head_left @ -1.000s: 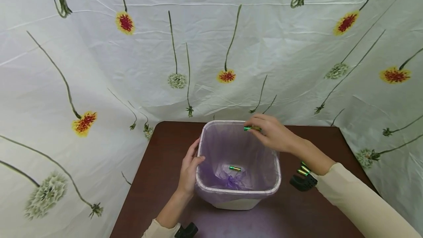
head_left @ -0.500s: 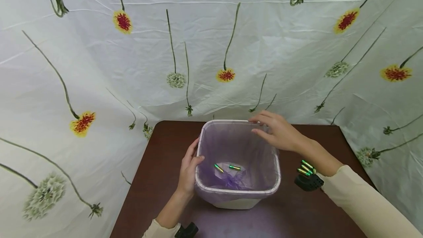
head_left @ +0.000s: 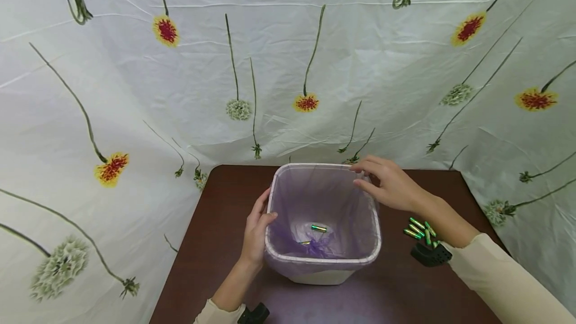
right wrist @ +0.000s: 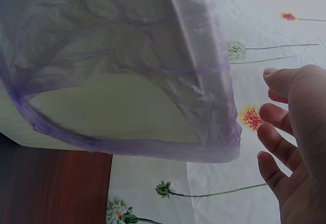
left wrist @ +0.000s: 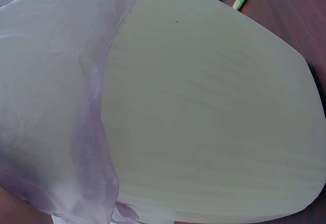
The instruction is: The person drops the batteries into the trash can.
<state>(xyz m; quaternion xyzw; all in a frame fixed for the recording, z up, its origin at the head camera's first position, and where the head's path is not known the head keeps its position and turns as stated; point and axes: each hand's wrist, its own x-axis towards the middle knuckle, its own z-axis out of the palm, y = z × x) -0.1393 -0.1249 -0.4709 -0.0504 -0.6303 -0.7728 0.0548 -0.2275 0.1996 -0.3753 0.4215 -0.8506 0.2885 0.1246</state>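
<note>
A pale trash bin (head_left: 324, 278) with a purple plastic liner (head_left: 346, 199) stands on the dark table. My left hand (head_left: 256, 231) holds its left side, thumb over the rim and fingers along the outer wall. Inside at the bottom lie two green-and-gold batteries: one battery (head_left: 319, 228) in full view, the other battery (head_left: 305, 242) partly hidden by the crumpled liner. My right hand (head_left: 387, 184) hovers over the bin's back right corner, fingers loosely bent and holding nothing. In the right wrist view its thumb and fingers (right wrist: 275, 175) are apart, beside the lined rim.
Several more batteries (head_left: 416, 227) lie in a loose group on the table (head_left: 234, 189), right of the bin and close to my right wrist. Behind the table hangs a white cloth (head_left: 279, 64) printed with flowers. A black wrist camera (head_left: 431, 255) sits on my right wrist.
My right hand has let go of a battery, which fell into the bin and shifted down toward the crumpled liner. The hand has then moved right. My left hand stays on the bin.
</note>
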